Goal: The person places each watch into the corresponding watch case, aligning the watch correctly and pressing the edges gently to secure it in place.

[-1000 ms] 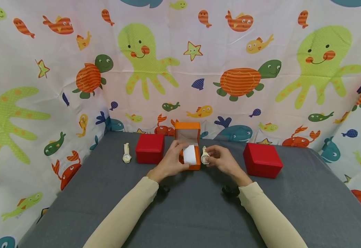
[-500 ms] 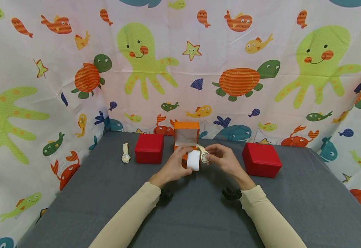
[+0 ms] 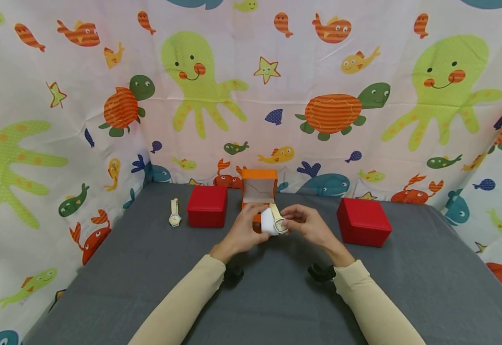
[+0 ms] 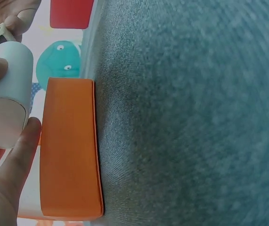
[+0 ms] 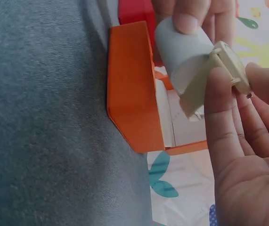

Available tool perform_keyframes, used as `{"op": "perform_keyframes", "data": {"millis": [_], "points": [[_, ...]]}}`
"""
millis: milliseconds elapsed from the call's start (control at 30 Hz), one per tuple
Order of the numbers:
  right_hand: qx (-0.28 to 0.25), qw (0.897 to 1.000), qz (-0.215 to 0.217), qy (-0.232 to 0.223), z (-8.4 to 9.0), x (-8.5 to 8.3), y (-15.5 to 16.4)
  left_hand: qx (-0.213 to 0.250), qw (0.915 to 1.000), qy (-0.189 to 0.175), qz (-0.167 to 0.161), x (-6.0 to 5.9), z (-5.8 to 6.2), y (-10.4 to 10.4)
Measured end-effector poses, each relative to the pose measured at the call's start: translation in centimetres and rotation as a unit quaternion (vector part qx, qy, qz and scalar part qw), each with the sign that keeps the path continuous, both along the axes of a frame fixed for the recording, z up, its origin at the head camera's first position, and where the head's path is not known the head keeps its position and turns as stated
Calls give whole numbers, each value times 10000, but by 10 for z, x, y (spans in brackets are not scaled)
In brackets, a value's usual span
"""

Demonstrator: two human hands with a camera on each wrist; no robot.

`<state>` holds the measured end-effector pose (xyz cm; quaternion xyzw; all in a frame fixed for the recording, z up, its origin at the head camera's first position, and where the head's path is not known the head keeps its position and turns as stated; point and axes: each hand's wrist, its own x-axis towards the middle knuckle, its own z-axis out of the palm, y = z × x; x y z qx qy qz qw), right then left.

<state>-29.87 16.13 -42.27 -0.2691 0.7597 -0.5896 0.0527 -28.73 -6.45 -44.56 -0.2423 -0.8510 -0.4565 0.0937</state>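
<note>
My left hand (image 3: 251, 224) grips a white watch cushion (image 3: 267, 224) just in front of the open orange box (image 3: 259, 189). My right hand (image 3: 295, 222) pinches a cream watch (image 3: 279, 222) and holds it against the cushion's right side. In the right wrist view the watch (image 5: 227, 63) lies across the cushion (image 5: 183, 54), its strap running down the cushion's side, with the orange box (image 5: 129, 89) behind. The left wrist view shows the cushion (image 4: 7, 94) between my thumb and fingers (image 4: 16, 155), beside the orange box (image 4: 70, 150).
A closed red box (image 3: 207, 206) stands left of the orange box, and another red box (image 3: 364, 223) stands to the right. A second cream watch (image 3: 175, 213) lies flat at the far left. The grey table (image 3: 276, 306) is walled by sea-animal cloth (image 3: 82, 120).
My left hand lifted the white cushion out of the orange box and drew it nearer. My right hand brought the watch left until it met the cushion.
</note>
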Motion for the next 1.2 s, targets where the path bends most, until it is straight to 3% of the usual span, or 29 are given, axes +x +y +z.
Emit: {"op": "perform_keyframes", "data": {"millis": [100,233,467,633,700,833,1200], "points": [[176,9998,2,124,0,3,-2,149,9997,-134,108,-1,-1,0],[609,9953,-109,740,-1,8,-5,628,9966,-521,149,-1,-2,-1],[1230,9706,-451,2018,-6,12,-10,1368,9867,-881,46,0,0,1],[1142,9569,-607,2600,-12,12,-11,1508,9829,-1030,-233,17,23,1],[1053,9540,-650,2731,-13,11,-11,1587,9796,-1169,-388,24,33,0],[940,9511,-688,2860,-15,10,-11,1692,9753,-1324,-519,24,34,-1],[916,9450,-808,3033,-19,11,-12,2012,9739,-1014,-273,27,26,5]]}}
